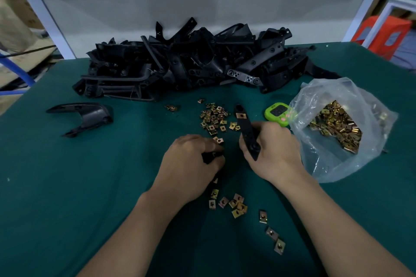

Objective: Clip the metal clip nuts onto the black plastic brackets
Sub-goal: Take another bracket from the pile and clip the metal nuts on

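Black, narrow plastic bracket strip (245, 129) is clamped in the curled right hand (273, 148), its long axis running near to far. One brass-coloured metal clip nut (240, 115) sits clipped at its far end. The left hand (191, 164) curls round a second black bracket piece (210, 155) on the green worktop (90, 175). The loose heap of clip nuts (213, 117) lies just left of the strip, beyond both hands; the left hand looks nearer to it.

1. The green timer (277, 114) has a dark display, but its digits are too blurred to read.
2. The cardboard boxes (20, 4) at the far left carry dark printed marks, too small and blurred to read.
3. No other text, brand or number is legible.
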The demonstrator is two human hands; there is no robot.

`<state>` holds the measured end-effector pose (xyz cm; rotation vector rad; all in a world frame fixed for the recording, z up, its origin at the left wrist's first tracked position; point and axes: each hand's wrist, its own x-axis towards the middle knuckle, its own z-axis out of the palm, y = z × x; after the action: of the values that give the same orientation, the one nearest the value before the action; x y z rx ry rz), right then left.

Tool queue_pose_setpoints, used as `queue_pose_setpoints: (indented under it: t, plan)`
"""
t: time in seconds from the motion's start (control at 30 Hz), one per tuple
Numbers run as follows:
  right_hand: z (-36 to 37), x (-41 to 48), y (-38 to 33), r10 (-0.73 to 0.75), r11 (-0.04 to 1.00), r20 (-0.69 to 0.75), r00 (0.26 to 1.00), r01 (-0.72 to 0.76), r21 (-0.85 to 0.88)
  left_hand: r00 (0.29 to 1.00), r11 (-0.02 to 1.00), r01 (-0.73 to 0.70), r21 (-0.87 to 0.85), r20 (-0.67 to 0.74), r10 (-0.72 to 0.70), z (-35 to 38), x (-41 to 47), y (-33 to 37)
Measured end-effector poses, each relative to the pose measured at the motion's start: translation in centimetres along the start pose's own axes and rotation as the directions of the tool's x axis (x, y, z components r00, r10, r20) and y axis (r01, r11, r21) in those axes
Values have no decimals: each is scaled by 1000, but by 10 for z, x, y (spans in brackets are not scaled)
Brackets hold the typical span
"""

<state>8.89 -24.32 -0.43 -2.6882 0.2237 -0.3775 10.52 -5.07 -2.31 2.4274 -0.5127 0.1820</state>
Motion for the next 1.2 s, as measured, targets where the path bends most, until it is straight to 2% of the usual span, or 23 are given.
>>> queue_pose_setpoints:
  t: [0.1,0.23,0.3,0.37,0.4,0.47,0.53,0.63,0.7,0.83,0.93,1.0,1.07,1.13,1.2]
  plan:
    - [-1,2,2,-2,1000,-15,1000,2,-9,999,1000,26,8,34,-26,-1,1,5]
    - [-14,4,6,15,991,-44,999,-9,133,993,995,91,-30,74,-89,-3,2,7]
    - [-23,5,10,71,977,-39,997,-62,205,988,989,123,-82,108,-114,-3,3,7]
    - [-34,7,16,115,973,61,992,-124,194,988,991,109,-75,120,-100,-2,3,8]
    - [-39,8,19,118,981,156,981,-139,132,989,993,98,-64,119,-90,-1,3,9]
    - [-48,7,19,106,994,364,925,-104,-24,991,999,50,-12,129,-48,-1,3,10]
    - [-51,5,13,88,992,438,895,-37,-122,987,996,-35,82,160,22,-2,3,10]
    - [-44,2,4,19,985,378,925,47,-164,985,996,-43,80,169,29,-3,4,12]
    - [-36,0,1,-13,992,358,934,57,-115,987,997,-38,72,160,26,-4,3,13]
    - [-29,-3,-2,-46,999,298,953,52,-13,991,965,-103,240,105,80,-6,-5,15]
    - [-26,-4,-5,-69,997,289,955,73,-5,989,948,-146,285,65,133,-2,-9,19]
    - [-23,-4,-6,-73,997,313,947,75,8,986,957,-165,239,64,154,1,-9,21]
    - [-21,-5,-7,-93,993,348,933,59,106,986,973,-160,167,62,152,2,-8,21]
    - [-23,-6,-7,-107,953,366,925,-10,302,996,997,-76,0,38,76,0,-8,21]
    - [-27,-7,-8,-103,873,399,911,-109,475,999,974,32,-224,40,-23,-6,-8,20]
